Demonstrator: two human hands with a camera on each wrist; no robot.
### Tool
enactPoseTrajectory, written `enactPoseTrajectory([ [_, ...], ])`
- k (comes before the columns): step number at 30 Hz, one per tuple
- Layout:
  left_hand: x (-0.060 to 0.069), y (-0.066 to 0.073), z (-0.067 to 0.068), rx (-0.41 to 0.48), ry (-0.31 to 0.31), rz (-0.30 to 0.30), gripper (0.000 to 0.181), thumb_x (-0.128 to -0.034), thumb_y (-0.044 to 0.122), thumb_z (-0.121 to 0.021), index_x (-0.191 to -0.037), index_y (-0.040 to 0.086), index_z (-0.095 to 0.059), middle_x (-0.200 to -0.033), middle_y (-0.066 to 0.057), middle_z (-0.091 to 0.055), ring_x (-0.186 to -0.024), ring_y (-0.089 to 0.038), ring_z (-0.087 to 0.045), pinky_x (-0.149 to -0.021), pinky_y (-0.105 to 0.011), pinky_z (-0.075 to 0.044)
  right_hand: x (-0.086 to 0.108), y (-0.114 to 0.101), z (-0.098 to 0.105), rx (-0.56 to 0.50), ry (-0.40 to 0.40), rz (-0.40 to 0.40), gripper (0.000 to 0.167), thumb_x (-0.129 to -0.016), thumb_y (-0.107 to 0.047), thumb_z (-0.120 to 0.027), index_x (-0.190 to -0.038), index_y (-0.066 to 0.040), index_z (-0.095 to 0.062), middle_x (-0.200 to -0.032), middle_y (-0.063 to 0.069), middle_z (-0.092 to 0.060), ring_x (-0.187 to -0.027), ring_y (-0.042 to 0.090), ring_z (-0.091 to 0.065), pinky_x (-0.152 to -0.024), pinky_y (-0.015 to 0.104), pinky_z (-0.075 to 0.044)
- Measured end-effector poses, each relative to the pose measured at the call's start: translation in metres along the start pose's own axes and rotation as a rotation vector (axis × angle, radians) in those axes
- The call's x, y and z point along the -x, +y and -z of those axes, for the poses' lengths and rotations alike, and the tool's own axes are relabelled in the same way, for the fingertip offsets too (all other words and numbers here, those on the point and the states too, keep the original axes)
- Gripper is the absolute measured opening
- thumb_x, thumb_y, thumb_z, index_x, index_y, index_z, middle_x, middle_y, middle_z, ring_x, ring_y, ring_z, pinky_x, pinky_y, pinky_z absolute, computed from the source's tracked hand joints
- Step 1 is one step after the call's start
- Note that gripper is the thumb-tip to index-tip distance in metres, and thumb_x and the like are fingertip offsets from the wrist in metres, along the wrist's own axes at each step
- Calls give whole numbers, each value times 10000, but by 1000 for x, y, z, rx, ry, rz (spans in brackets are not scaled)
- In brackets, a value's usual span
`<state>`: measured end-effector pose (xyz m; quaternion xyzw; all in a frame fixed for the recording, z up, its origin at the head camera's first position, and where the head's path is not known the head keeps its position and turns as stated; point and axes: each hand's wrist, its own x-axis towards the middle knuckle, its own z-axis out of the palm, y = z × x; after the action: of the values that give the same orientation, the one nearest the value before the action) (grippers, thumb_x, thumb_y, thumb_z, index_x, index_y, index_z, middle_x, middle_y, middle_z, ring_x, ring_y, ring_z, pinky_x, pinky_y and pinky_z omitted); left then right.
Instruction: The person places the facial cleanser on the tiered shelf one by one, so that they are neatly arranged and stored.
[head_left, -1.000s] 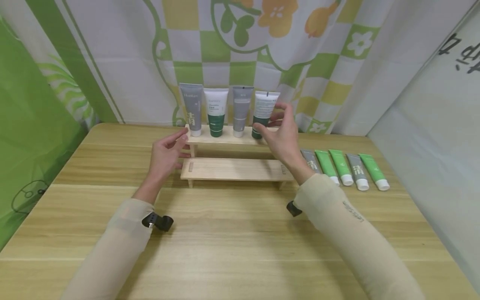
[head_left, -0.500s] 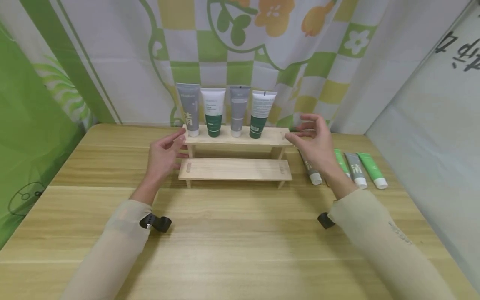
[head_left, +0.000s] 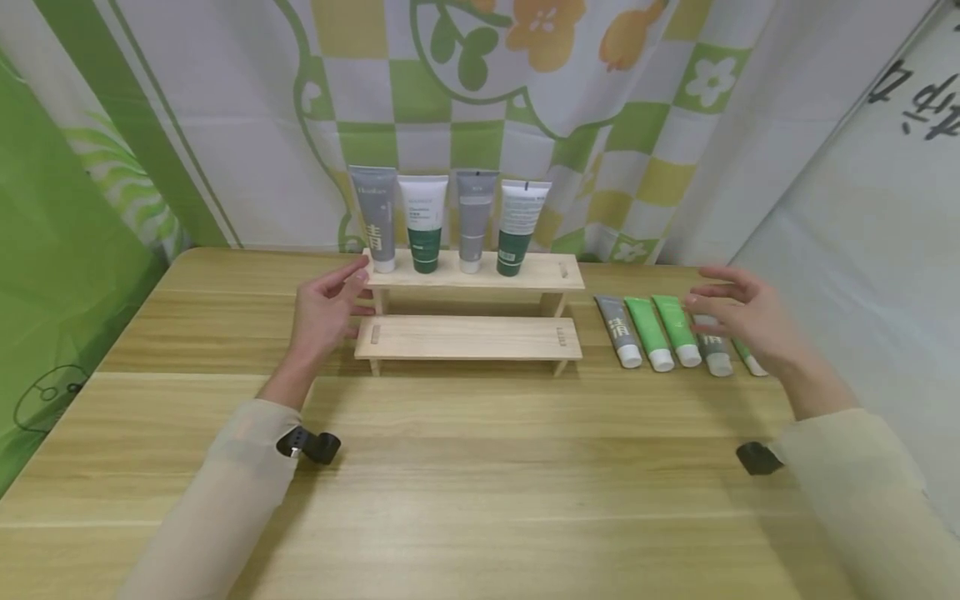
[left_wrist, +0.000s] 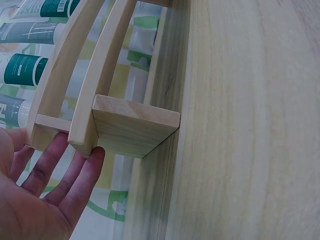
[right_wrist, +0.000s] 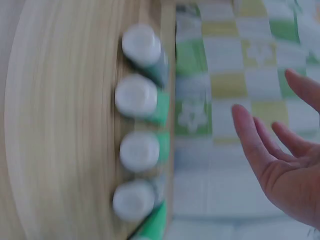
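Note:
My left hand (head_left: 324, 315) rests with its fingertips against the left end of a two-step wooden display shelf (head_left: 465, 337). In the left wrist view its extended fingers (left_wrist: 82, 192) touch the ends of both steps. On the upper step stand several squeeze tubes, caps down: a grey tube (head_left: 375, 212), a white-and-green tube (head_left: 425, 221), a second grey tube (head_left: 476, 218) and another white-and-green tube (head_left: 521, 225). My right hand (head_left: 757, 325) hovers above the right end of a row of lying tubes, fingers spread and holding nothing; it partly hides a grey tube (head_left: 717, 362).
Lying right of the shelf are a grey tube (head_left: 617, 329), a green tube (head_left: 648, 332), a second green tube (head_left: 675, 327) and a partly covered green tube (head_left: 750, 358). A patterned curtain (head_left: 517, 108) hangs behind the wooden table (head_left: 450, 483); a white panel (head_left: 870, 250) borders the right.
My right hand has let go of the rightmost standing white-and-green tube and moved right, over the lying tubes. That tube stays upright on the upper step. My left hand has stayed at the shelf.

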<state>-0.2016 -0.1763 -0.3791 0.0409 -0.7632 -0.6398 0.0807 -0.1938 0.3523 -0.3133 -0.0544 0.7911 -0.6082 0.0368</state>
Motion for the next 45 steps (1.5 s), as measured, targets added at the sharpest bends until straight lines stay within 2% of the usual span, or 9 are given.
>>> enactPoseTrajectory([
  [12, -1, -2, 2, 3, 4, 10, 436, -1000, 427, -617, -1391, 236, -622, -1101, -192, -715, -845, -327, -738, -493, -335, -587, 2, 38, 88, 238, -139, -211, 262, -1053, -120, -545, -1243, -268, -440, -1051, -200, -645, -948, 49, -677, -810, 272, -593],
  [16, -2, -2, 2, -4, 0, -2, 429, -1006, 422, -611, -1389, 229, -626, -1095, -193, -718, -841, -331, -737, -491, -352, -589, -1, 44, 102, 273, -156, -274, 322, -1056, -147, -544, -1351, -131, -415, -1016, -236, -630, -946, 30, -664, -829, 288, -590],
  [20, -3, -3, 2, -9, 0, -14, 427, -1009, 420, -608, -1386, 222, -629, -1083, -184, -723, -819, -303, -741, -486, -351, -587, -2, 48, 109, 326, -159, -346, 656, -1058, -216, -553, -1503, 125, -212, -998, -242, -606, -932, -2, -643, -846, 284, -581],
  [22, -3, -3, 2, -7, -1, -15, 426, -1007, 420, -610, -1384, 221, -630, -1077, -180, -724, -813, -298, -742, -484, -348, -586, -3, 49, 112, 387, -170, -372, 777, -1056, -267, -556, -1520, 152, -93, -1051, -148, -628, -932, -7, -629, -852, 283, -575],
  [26, -3, -5, 2, -1, -1, -20, 428, -1006, 418, -612, -1385, 220, -629, -1081, -185, -721, -800, -288, -742, -476, -335, -582, -4, 53, 115, 514, -186, -412, 808, -1054, -352, -546, -1510, 165, -126, -1236, 265, -591, -974, 63, -622, -882, 337, -572],
  [28, -3, -5, 1, 0, -1, -16, 428, -1004, 420, -614, -1384, 223, -629, -1087, -187, -720, -804, -293, -741, -477, -326, -581, -5, 56, 117, 553, -191, -435, 830, -1048, -386, -546, -1501, 174, -134, -1290, 347, -529, -983, 103, -619, -886, 352, -572],
  [33, -2, -5, 0, -1, 0, -8, 423, -1007, 416, -611, -1385, 226, -628, -1093, -188, -717, -853, -359, -732, -479, -323, -582, -7, 59, 116, 593, -209, -496, 882, -1036, -429, -551, -1489, 194, -123, -1285, 411, -490, -1092, 356, -618, -957, 462, -542],
  [36, -1, -5, 1, -4, 3, -11, 424, -1009, 414, -609, -1388, 223, -625, -1102, -193, -714, -848, -357, -732, -474, -325, -580, -7, 59, 112, 632, -255, -512, 884, -1039, -439, -535, -1473, 216, -131, -1418, 467, -305, -1223, 522, -487, -980, 539, -510],
  [45, -1, -3, 0, -9, 3, -9, 428, -1004, 419, -616, -1386, 226, -627, -1112, -198, -711, -809, -287, -743, -485, -341, -586, -18, 63, 105, 688, -280, -558, 976, -995, -492, -588, -1444, 252, -145, -1433, 476, -230, -1217, 543, -461, -937, 522, -533],
])
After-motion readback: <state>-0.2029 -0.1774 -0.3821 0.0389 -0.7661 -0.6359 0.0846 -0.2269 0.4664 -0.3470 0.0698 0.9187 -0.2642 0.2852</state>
